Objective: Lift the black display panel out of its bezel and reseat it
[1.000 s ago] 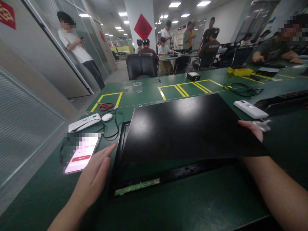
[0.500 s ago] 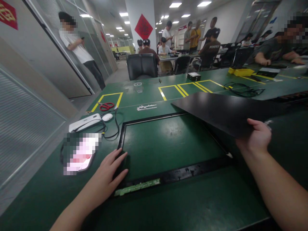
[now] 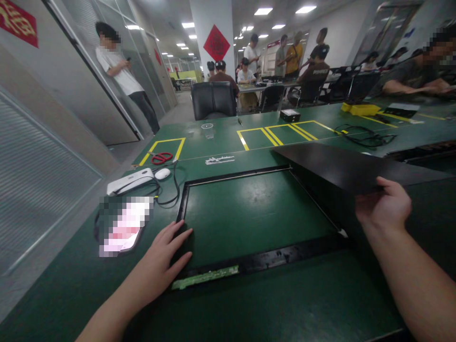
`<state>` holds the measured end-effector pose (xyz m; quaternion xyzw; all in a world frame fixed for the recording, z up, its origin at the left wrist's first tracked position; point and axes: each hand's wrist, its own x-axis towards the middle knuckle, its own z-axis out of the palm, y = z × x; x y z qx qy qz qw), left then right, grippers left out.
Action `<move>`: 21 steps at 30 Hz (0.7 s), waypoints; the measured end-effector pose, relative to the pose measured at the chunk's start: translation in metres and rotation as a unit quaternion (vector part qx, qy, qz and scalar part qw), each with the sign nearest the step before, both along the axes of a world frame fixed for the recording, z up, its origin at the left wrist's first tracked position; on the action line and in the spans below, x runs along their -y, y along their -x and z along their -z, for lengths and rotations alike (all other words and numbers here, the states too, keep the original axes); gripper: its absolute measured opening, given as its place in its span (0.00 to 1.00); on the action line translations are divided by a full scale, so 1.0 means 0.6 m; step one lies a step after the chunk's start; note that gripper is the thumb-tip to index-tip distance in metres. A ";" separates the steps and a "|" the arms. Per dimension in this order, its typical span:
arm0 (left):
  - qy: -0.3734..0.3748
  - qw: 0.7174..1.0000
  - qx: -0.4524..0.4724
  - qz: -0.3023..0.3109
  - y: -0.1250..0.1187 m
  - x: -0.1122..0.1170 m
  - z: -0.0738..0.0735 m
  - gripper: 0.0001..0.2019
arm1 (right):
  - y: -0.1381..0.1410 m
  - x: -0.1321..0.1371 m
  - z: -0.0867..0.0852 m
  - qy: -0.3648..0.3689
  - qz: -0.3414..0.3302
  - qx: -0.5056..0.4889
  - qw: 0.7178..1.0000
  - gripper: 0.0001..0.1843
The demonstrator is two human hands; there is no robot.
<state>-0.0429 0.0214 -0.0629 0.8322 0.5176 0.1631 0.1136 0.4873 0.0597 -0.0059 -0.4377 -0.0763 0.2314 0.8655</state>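
Flat on the green table (image 3: 270, 308) lies a black rectangular frame (image 3: 295, 249), with a green circuit strip (image 3: 210, 277) along its near left edge. My left hand (image 3: 171, 247) rests on the frame's left side, fingers spread, holding nothing. To the right, my right hand (image 3: 386, 209) grips the near edge of a large thin black panel (image 3: 342, 164), thumb on top and fingers beneath. The panel is raised and tilted, to the right of the frame. Its far right part runs over the darker table area. A small white piece (image 3: 342, 232) sits at the frame's near right corner.
Left on the table are a phone (image 3: 126, 225), a white device with a cable (image 3: 131, 180), a white mouse (image 3: 162, 174) and red scissors (image 3: 162, 158). Farther back stand a plastic cup (image 3: 207, 131), a black box (image 3: 289, 115) and black cables (image 3: 370, 137). Several people are around.
My right hand has carried the panel to the right, uncovering the frame's far right corner and right side. My left hand stays on the frame. The view has shifted slightly.
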 end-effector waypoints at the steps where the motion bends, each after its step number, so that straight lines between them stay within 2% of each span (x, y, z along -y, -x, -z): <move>1: -0.001 1.000 0.001 -0.001 0.000 0.000 0.000 0.27 | 0.001 0.000 0.000 -0.002 -0.002 -0.008 1.000 0.06; 11: 0.007 1.000 0.011 -0.008 -0.004 0.001 -0.002 0.27 | 0.000 -0.008 0.001 0.037 -0.004 -0.069 0.997 0.10; 16: 0.011 1.000 0.006 -0.006 -0.004 0.001 -0.001 0.28 | -0.012 -0.018 0.014 0.074 -0.010 -0.078 0.994 0.12; 21: 0.011 1.000 0.015 -0.008 -0.004 0.002 0.002 0.27 | -0.018 -0.024 0.027 0.118 0.011 -0.097 0.988 0.14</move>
